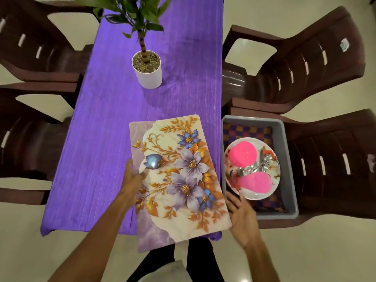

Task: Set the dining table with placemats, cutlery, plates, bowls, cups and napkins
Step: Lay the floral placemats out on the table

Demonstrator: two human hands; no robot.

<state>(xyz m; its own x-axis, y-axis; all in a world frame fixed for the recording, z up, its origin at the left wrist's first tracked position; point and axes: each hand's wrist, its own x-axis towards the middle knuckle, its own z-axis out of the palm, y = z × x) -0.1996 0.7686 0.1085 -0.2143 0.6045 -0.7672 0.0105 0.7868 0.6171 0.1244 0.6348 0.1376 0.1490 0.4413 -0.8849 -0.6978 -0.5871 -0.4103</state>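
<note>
The person's left hand [133,178] grips the left long edge of the placemat [183,180], about halfway along it, with the thumb on the printed face. The right hand [242,218] is spread, with its fingers straight and holding nothing. It sits at the placemat's near right corner, and it cannot be told whether it touches the edge or is only just beside it.

The placemat is at the near end of the table [101,119]. Its long axis runs away from the person and leans a little to the left at the far end. Its near short edge hangs past the table's end, so it is probably not yet laid flat.

The coming move likely turns on this angle. The placemat would need squaring to the table and drawing fully onto it. The left hand already has hold, so it seems the one to steer, with the right steadying.

Right of the placemat, a grey bin [289,159] stands on a chair [325,159]. In the bin are a plate [254,193], two pink vessels [242,154] that may be bowls or cups, cutlery [254,167] and a checked cloth [248,131] underneath. The free right hand is the nearer one to all of these. Beyond the placemat, a potted plant [149,78] stands mid-table.
</note>
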